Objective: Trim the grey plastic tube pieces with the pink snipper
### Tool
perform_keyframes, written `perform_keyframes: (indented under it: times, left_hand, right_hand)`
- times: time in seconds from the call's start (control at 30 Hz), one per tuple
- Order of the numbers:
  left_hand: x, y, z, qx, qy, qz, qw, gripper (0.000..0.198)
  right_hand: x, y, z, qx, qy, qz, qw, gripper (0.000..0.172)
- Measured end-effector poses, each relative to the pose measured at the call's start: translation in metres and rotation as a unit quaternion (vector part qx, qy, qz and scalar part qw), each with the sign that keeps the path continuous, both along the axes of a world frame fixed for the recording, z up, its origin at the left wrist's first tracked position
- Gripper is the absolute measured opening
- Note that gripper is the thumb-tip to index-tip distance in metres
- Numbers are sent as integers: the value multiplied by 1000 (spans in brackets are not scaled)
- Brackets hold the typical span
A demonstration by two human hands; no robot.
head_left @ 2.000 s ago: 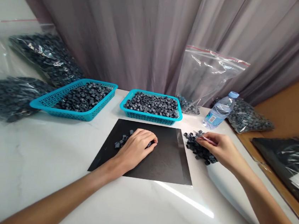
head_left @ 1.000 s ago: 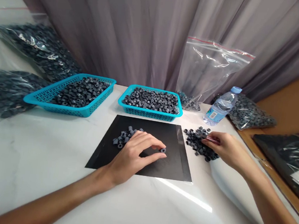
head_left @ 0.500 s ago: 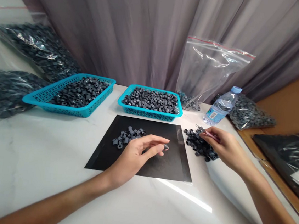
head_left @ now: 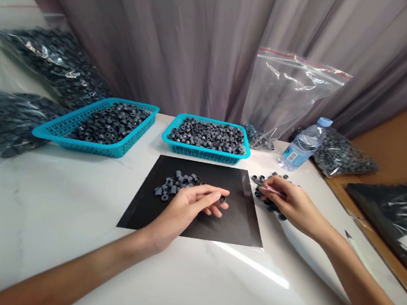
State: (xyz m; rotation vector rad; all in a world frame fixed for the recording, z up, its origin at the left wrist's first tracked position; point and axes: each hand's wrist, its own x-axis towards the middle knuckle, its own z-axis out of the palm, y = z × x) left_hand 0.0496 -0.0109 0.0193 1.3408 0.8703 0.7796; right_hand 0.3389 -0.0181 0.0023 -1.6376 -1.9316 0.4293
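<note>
My left hand (head_left: 194, 202) is above the black mat (head_left: 232, 228), pinching a small dark ring-shaped part (head_left: 222, 199) between thumb and fingers, its hollow end showing. On the mat, beside that hand, lies a pile of grey cylindrical parts (head_left: 171, 185). My right hand (head_left: 288, 198) is closed around pink tweezers (head_left: 275, 190) whose tips point left, toward the mat's right edge. Whether the tips grip one of the dark rings there, I cannot tell. Under and around the right hand spreads a pile of black rings (head_left: 272, 206), partly hidden by the fingers.
Two blue baskets (head_left: 203, 155) (head_left: 116, 150) full of grey parts stand at the back. A water bottle (head_left: 304, 146) and an upright clear zip bag (head_left: 282, 93) are behind the right pile. Filled plastic bags (head_left: 14, 118) lie left. A pointed tool (head_left: 348, 234) lies right of my forearm.
My right hand has moved left and slightly down with the tweezers, toward the mat. The part in my left hand now shows its hollow end, and the thumb has shifted.
</note>
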Motion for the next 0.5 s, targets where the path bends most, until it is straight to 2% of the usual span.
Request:
perform_keyframes:
  times: [0.13,0.27,0.33,0.5]
  left_hand:
    - [2,-1,-1,-34,-16,1,999,31]
    - [1,-3,2,-66,-36,-3,997,28]
    - [0,-3,2,-70,-38,-12,997,26]
    - [-3,-2,0,-58,-26,-43,997,35]
  right_hand:
    - [-2,2,-2,-41,39,19,998,28]
    - [-11,-2,6,-59,110,36,991,32]
    - [-17,-5,10,-85,170,56,980,34]
    - [-34,-13,16,-137,273,108,946,34]
